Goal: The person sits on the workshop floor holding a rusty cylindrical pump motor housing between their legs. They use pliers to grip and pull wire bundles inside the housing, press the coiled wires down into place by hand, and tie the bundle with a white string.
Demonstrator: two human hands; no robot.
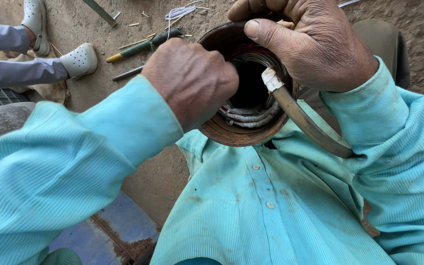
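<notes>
A rusty round motor housing (224, 132) with pale wire windings (251, 118) inside rests against my chest, its open end facing me. My left hand (192, 78) grips the housing's left rim, fingers curled into the opening. My right hand (305, 44) closes over the top right rim, thumb lying across the edge. A flat curved strip (305, 122) with a white taped tip pokes into the windings; it runs from under my right palm down toward my right sleeve. Whether the right hand also grips the strip is hidden.
Another person's feet in white perforated shoes (77, 60) and grey trouser legs lie at the upper left. A green-handled tool (145, 45), a metal rod (127, 73) and wire scraps lie on the dirt floor. A rusty blue metal surface (119, 230) sits below my left arm.
</notes>
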